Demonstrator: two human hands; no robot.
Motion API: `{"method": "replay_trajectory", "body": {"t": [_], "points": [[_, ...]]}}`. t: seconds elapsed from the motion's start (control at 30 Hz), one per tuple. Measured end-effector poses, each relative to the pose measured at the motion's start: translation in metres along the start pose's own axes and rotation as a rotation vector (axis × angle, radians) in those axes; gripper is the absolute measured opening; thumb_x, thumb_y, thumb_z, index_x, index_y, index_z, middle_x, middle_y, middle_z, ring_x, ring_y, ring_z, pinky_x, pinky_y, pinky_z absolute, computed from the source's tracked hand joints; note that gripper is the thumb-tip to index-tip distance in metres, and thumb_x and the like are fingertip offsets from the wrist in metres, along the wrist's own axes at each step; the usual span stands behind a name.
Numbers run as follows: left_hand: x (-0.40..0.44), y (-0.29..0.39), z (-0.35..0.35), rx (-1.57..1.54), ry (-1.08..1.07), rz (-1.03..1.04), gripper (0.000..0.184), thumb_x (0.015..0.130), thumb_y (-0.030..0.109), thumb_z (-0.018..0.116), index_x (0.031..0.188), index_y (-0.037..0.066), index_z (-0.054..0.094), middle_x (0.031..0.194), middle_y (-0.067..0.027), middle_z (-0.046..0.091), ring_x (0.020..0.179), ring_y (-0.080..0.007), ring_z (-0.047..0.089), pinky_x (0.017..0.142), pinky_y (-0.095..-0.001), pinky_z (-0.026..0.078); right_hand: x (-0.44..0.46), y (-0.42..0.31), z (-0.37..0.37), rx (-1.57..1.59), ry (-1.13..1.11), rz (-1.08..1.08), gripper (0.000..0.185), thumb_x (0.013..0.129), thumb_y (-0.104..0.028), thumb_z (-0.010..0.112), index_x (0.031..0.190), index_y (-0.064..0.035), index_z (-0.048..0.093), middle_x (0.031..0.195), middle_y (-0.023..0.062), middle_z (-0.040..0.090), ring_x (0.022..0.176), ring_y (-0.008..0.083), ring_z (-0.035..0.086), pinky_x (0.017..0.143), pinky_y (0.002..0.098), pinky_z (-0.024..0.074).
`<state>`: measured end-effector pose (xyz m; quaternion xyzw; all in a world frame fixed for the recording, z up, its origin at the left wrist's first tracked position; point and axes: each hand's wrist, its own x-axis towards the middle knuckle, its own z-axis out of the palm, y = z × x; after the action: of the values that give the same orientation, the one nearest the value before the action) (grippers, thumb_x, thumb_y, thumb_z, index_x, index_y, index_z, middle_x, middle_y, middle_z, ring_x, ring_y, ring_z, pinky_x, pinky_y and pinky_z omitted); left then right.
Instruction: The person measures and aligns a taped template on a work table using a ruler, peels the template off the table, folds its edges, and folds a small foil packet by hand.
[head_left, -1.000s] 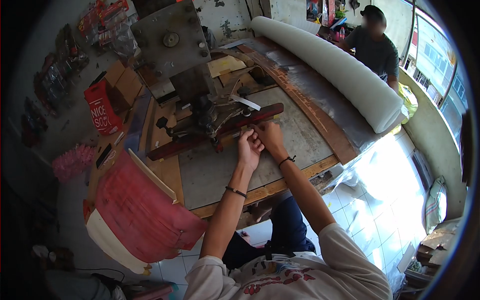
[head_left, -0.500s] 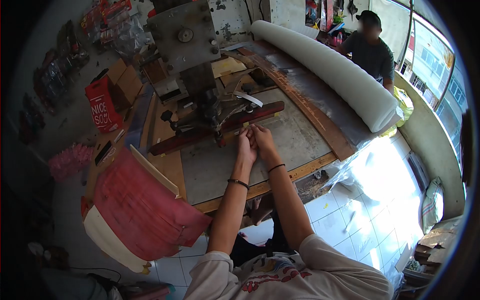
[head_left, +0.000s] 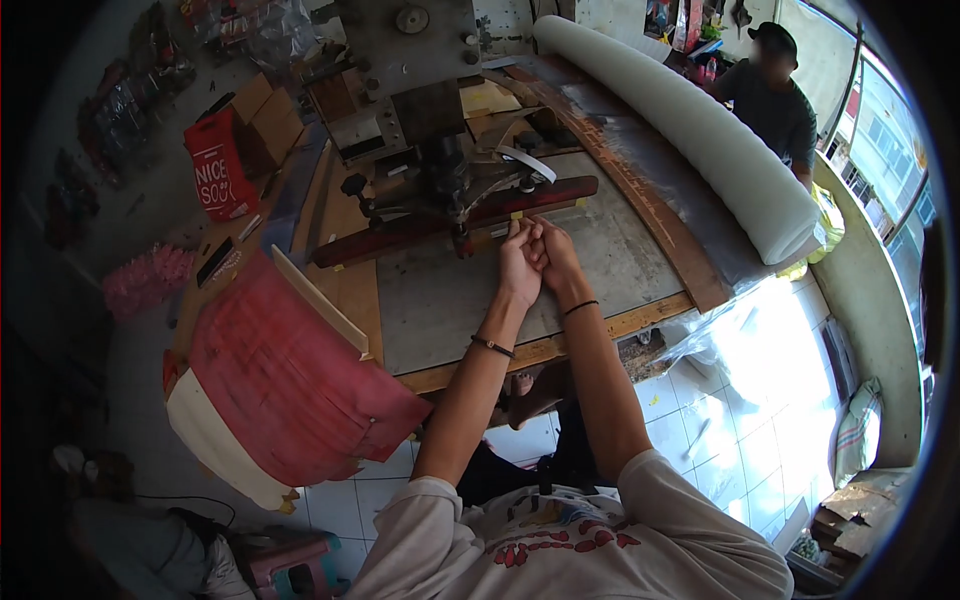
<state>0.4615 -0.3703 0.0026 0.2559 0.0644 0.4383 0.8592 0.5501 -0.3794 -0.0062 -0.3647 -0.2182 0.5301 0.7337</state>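
Hands together, I had my left hand (head_left: 518, 268) and right hand (head_left: 558, 255) over the grey table (head_left: 430, 320), in from the middle of its near edge. My grip was narrow, the fingers of both hands bent and meeting one another; whether something small was pinched between them, I could not tell. Just beyond my fingertips the red bar (head_left: 490, 210) of a machine (head_left: 430, 108) slanted across from the table's left side toward its right edge. A bit of yellow tape (head_left: 516, 217) on it showed right by my left hand, though I could not tell if I touched it. Past the bar's right half curved a white strip (head_left: 530, 163).

Along the table's right edge ran a brown board (head_left: 645, 205), with a thick white roll (head_left: 680, 130) lying beyond it. At the near left corner a red sheet (head_left: 300, 375) hung outward. Beyond the roll was another person (head_left: 770, 110) in a dark shirt and cap.
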Motion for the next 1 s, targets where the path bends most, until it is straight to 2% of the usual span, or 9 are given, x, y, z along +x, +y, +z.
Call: {"method": "replay_trajectory", "body": {"t": [0.07,0.1,0.2,0.33,0.43,0.53,0.63,0.83,1.0], "points": [[0.005,-0.002,-0.005,0.004,-0.058,-0.002,0.007,0.098,0.01,0.043,0.093,0.014,0.046,0.09,0.0009,0.054,0.058,-0.0064,0.038,0.052,-0.0212,0.032,0.009,0.006,-0.014,0.029,-0.027,0.017,0.024,0.094,-0.005,0.033,0.092,-0.0034,0.057,0.054,0.0041,0.05,0.038,0.0107,0.042,0.029,0.0233,0.0289],[0.006,-0.002,-0.004,0.0,-0.079,-0.008,0.006,0.097,0.01,0.044,0.093,0.013,0.046,0.091,0.0004,0.055,0.059,-0.0067,0.038,0.053,-0.0216,0.032,0.007,0.002,-0.009,0.076,0.022,0.037,0.022,0.092,-0.004,0.033,0.077,-0.0094,0.049,0.049,0.0041,0.046,0.036,0.0117,0.039,0.029,0.0238,0.0265],[0.007,0.0,0.001,-0.01,-0.11,-0.019,0.006,0.096,0.009,0.05,0.094,0.013,0.046,0.095,-0.001,0.057,0.061,-0.0073,0.04,0.056,-0.0224,0.033,0.008,0.002,-0.012,0.122,0.025,-0.001,0.022,0.091,-0.005,0.035,0.079,-0.0085,0.052,0.05,0.0028,0.047,0.037,0.0125,0.039,0.032,0.0236,0.0288],[0.008,0.0,0.005,-0.015,-0.143,-0.002,0.012,0.093,0.008,0.055,0.094,0.014,0.046,0.1,-0.0026,0.058,0.063,-0.0073,0.042,0.057,-0.0219,0.033,0.006,-0.005,-0.004,0.146,0.089,0.067,0.02,0.091,-0.008,0.037,0.081,-0.0093,0.054,0.05,0.0015,0.047,0.039,0.0125,0.039,0.035,0.0236,0.0314],[0.009,0.0,0.008,0.06,-0.116,0.003,0.018,0.091,0.005,0.055,0.097,0.016,0.041,0.099,-0.0029,0.059,0.062,-0.006,0.042,0.056,-0.0211,0.033,0.009,-0.005,-0.007,0.172,0.101,0.095,0.02,0.09,-0.009,0.037,0.081,-0.011,0.055,0.051,0.0012,0.048,0.039,0.0121,0.04,0.036,0.0238,0.032],[0.008,-0.001,0.008,0.095,-0.119,0.016,0.027,0.089,0.003,0.056,0.107,0.016,0.04,0.099,-0.0028,0.058,0.063,-0.006,0.043,0.057,-0.0209,0.033,0.014,0.001,-0.014,0.192,0.067,0.073,0.022,0.09,-0.009,0.037,0.077,-0.0135,0.054,0.052,0.0013,0.048,0.038,0.0113,0.039,0.035,0.0237,0.0316],[0.005,-0.001,0.005,0.068,-0.117,0.007,0.02,0.087,0.005,0.06,0.1,0.015,0.048,0.099,-0.0016,0.059,0.064,-0.0068,0.042,0.058,-0.0216,0.033,0.009,-0.003,-0.012,0.16,0.045,0.075,0.023,0.09,-0.01,0.037,0.073,-0.0159,0.052,0.052,0.0009,0.048,0.035,0.0099,0.037,0.031,0.023,0.0294],[0.002,-0.002,0.003,0.054,-0.091,-0.015,0.026,0.085,0.0,0.056,0.107,0.012,0.049,0.095,-0.0002,0.055,0.065,-0.0068,0.043,0.058,-0.0218,0.033,0.014,-0.003,-0.008,0.17,0.049,0.124,0.027,0.094,-0.016,0.041,0.069,-0.0169,0.048,0.052,-0.0002,0.048,0.032,0.0086,0.035,0.026,0.0218,0.0241],[0.002,-0.009,0.01,0.069,0.035,0.035,0.029,0.084,-0.003,0.053,0.11,0.011,0.049,0.09,0.0009,0.052,0.066,-0.0075,0.043,0.06,-0.0221,0.035,0.018,-0.004,-0.014,0.16,0.007,0.151,0.036,0.099,-0.024,0.044,0.063,-0.0165,0.047,0.046,-0.0024,0.044,0.027,0.0079,0.033,0.024,0.021,0.0219]]}}
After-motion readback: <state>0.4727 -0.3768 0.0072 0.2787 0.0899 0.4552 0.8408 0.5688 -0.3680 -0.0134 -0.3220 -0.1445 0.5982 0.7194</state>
